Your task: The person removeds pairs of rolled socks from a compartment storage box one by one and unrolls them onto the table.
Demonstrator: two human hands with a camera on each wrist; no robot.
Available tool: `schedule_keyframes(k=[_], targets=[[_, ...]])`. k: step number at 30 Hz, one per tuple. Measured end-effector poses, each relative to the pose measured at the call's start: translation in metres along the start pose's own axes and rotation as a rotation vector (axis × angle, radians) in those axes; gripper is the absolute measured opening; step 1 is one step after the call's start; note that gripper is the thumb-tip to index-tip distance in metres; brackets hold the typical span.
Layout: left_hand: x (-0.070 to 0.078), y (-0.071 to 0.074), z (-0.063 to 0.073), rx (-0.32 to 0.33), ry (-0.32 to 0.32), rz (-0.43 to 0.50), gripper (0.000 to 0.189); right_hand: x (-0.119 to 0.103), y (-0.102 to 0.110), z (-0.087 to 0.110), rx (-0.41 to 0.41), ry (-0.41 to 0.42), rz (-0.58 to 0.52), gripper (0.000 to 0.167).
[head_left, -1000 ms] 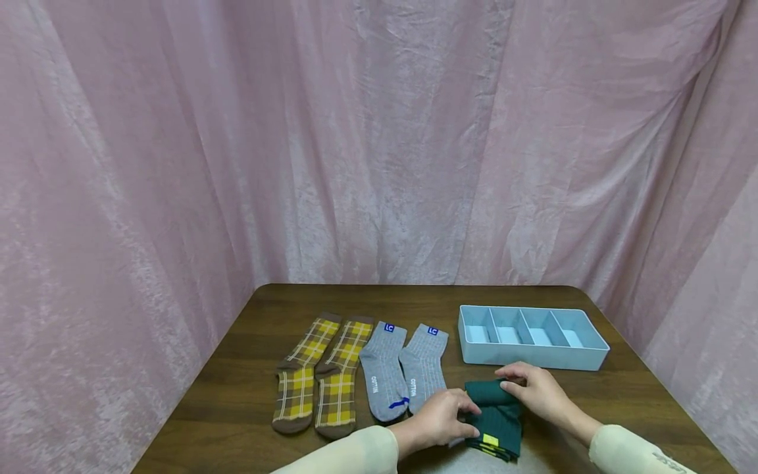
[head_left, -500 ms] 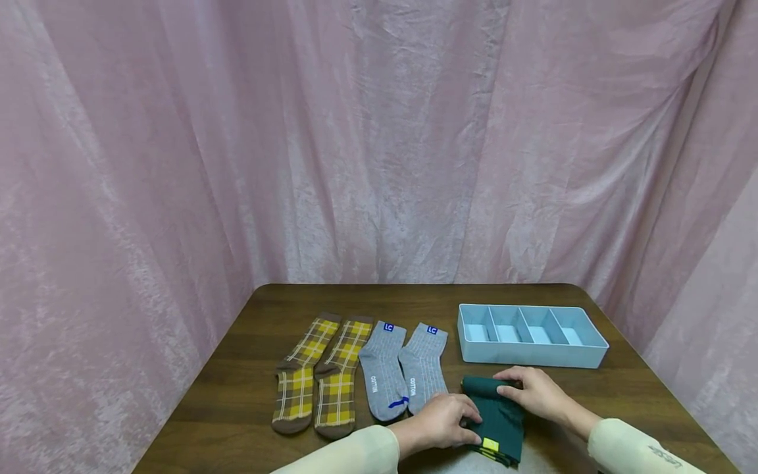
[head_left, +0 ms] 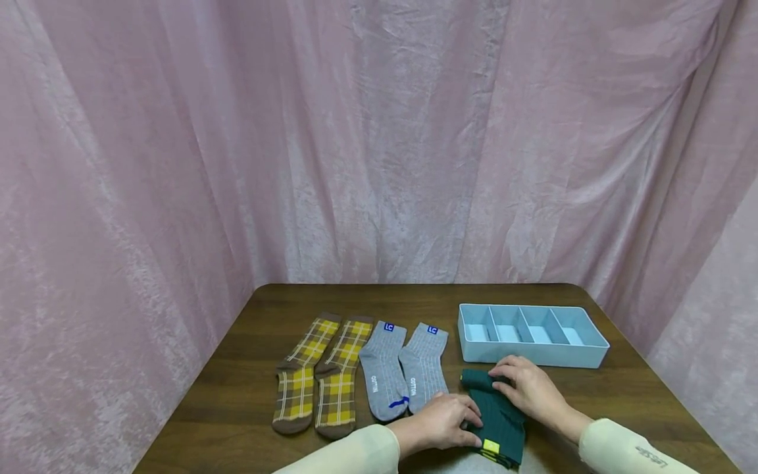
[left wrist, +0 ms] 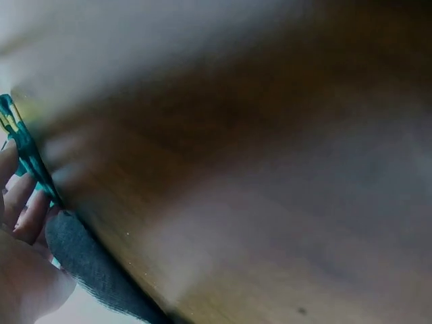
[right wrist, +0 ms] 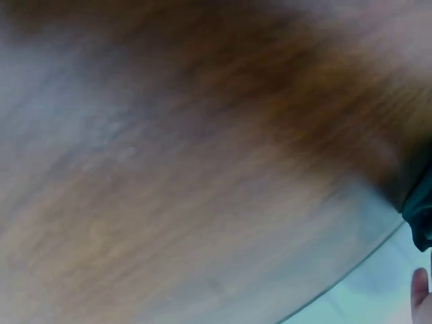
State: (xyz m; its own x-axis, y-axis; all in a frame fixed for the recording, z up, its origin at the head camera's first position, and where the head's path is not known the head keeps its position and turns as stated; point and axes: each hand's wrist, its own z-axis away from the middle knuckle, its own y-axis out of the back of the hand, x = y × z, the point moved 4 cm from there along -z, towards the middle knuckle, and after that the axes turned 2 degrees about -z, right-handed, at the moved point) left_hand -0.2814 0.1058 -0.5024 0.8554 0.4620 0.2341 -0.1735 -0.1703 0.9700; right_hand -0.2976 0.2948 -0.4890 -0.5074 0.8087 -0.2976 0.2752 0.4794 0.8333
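A pair of dark green ribbed socks lies stacked and partly folded at the near right of the table, a yellow label at its near end. My left hand rests at its left edge, fingertips touching the fabric. In the left wrist view these fingers lie against the socks' side. My right hand pinches the far folded end between thumb and fingers. At the right wrist view's edge, only a bit of green sock and a fingertip show.
Grey socks lie flat just left of the green pair, with yellow-brown plaid socks farther left. A light blue box with several compartments stands behind my right hand. Pink curtains hang behind the table.
The far folded end of the green socks has shifted away from me, towards the box, with my right hand moving along. My left hand has stayed almost in place.
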Motion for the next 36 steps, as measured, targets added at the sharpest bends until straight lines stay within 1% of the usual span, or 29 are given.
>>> schedule_keyframes(k=[1,3,6,8,11,14,16,18,20,23,25,27,32,34,36], targets=[[0.000,0.000,0.000,0.001,0.000,-0.006,0.026,-0.001,-0.001,0.001,-0.010,0.021,0.010,0.024],[0.000,0.000,0.000,-0.002,-0.005,-0.015,0.027,0.001,-0.003,0.002,-0.052,0.015,0.027,0.027],[0.001,0.000,0.001,-0.014,-0.029,-0.017,0.027,0.005,-0.005,0.003,-0.110,-0.032,0.023,0.031],[0.003,0.000,0.002,-0.026,-0.052,-0.009,0.027,0.008,-0.006,0.003,-0.134,-0.047,0.015,0.030],[0.005,0.001,0.004,-0.035,-0.078,-0.006,0.028,0.010,-0.005,0.001,-0.155,-0.067,-0.004,0.027],[0.005,0.002,0.005,-0.035,-0.089,-0.013,0.028,0.012,-0.004,-0.002,-0.169,-0.113,-0.025,0.026],[0.006,0.002,0.005,-0.036,-0.092,-0.018,0.028,0.013,-0.004,-0.002,-0.160,-0.140,-0.031,0.027],[0.006,0.002,0.005,-0.041,-0.095,-0.024,0.028,0.014,-0.005,-0.001,-0.139,-0.132,-0.027,0.031],[0.006,0.002,0.004,-0.048,-0.096,-0.029,0.029,0.013,-0.006,0.000,-0.135,-0.098,-0.018,0.035],[0.006,0.002,0.004,-0.059,-0.097,-0.033,0.029,0.012,-0.007,0.000,-0.142,-0.036,-0.008,0.036],[0.006,0.002,0.003,-0.064,-0.101,-0.034,0.029,0.012,-0.008,-0.001,-0.163,-0.029,-0.011,0.033],[0.007,0.002,0.004,-0.068,-0.109,-0.032,0.028,0.014,-0.008,-0.003,-0.169,-0.051,-0.018,0.030],[0.008,0.004,0.003,-0.079,-0.127,-0.030,0.027,0.020,-0.009,-0.009,-0.200,-0.144,-0.027,0.026],[0.008,0.004,0.003,-0.092,-0.129,-0.029,0.027,0.020,-0.008,-0.009,-0.183,-0.163,-0.009,0.026],[0.008,0.004,0.004,-0.107,-0.131,-0.027,0.028,0.019,-0.007,-0.009,-0.122,-0.143,0.018,0.027]])
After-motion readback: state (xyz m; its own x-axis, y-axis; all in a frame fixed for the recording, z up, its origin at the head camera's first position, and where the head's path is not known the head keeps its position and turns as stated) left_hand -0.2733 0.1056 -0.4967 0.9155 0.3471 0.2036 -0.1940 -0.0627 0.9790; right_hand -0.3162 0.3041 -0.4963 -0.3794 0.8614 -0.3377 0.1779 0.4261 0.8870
